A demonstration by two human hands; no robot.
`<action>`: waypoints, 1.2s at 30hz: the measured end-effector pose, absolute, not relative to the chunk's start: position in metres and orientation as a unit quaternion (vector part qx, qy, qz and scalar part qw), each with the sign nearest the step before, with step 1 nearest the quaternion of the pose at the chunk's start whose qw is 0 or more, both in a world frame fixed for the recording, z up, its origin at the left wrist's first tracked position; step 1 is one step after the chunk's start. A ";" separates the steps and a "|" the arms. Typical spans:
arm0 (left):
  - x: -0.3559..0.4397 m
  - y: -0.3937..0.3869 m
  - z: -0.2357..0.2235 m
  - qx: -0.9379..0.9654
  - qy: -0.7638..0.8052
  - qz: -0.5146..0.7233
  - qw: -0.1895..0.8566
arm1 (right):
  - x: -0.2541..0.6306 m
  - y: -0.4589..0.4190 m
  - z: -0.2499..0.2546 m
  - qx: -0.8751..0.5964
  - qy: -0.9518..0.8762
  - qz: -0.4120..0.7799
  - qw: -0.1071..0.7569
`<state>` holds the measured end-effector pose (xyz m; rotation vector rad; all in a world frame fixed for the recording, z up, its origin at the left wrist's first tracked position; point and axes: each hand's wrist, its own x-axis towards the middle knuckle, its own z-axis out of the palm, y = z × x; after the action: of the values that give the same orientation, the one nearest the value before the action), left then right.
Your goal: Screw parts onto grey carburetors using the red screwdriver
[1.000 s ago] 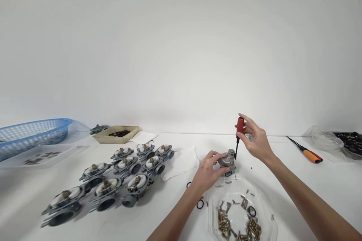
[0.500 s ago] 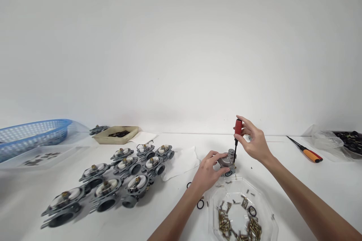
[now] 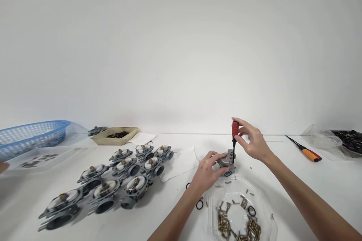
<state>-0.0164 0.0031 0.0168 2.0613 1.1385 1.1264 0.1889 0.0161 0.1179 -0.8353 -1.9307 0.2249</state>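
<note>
My left hand (image 3: 209,169) grips a grey metal carburetor (image 3: 225,162) on the white table, thumb and fingers on either side of its rounded bowl. In my right hand (image 3: 253,141) is a screwdriver with a red handle (image 3: 235,129), held upright by the fingertips. Its dark shaft points straight down, and the tip meets the carburetor's right edge; the screw under it is too small to make out. Just in front lies a clear octagonal tray (image 3: 268,211) with many brass-coloured screws (image 3: 253,228) and a black O-ring (image 3: 251,211).
Several open carburetors (image 3: 135,188) with white floats stand to the left. Behind them sit a beige tray (image 3: 97,140) and a blue basket (image 3: 34,128). More screwdrivers (image 3: 308,153) and a bag of black parts (image 3: 349,141) lie right. Another person's hand (image 3: 3,167) shows at the left edge.
The screwdriver handle has swung slightly left and stands more upright, my right fingers shifting around it. My left hand stays put. Another person's hand has come in at the left edge.
</note>
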 end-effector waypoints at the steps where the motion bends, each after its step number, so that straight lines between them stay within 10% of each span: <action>1: -0.016 0.003 0.017 0.762 0.420 0.417 0.261 | 0.189 0.016 0.118 -0.338 -0.800 0.085 0.489; 36: -0.017 0.008 0.010 0.758 0.411 0.419 0.284 | 0.186 0.016 0.116 -0.350 -0.800 0.069 0.482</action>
<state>-0.0172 0.0075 0.0096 2.0281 1.1008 1.1205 0.1860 0.0163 0.1163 -0.8532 -1.9510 0.1689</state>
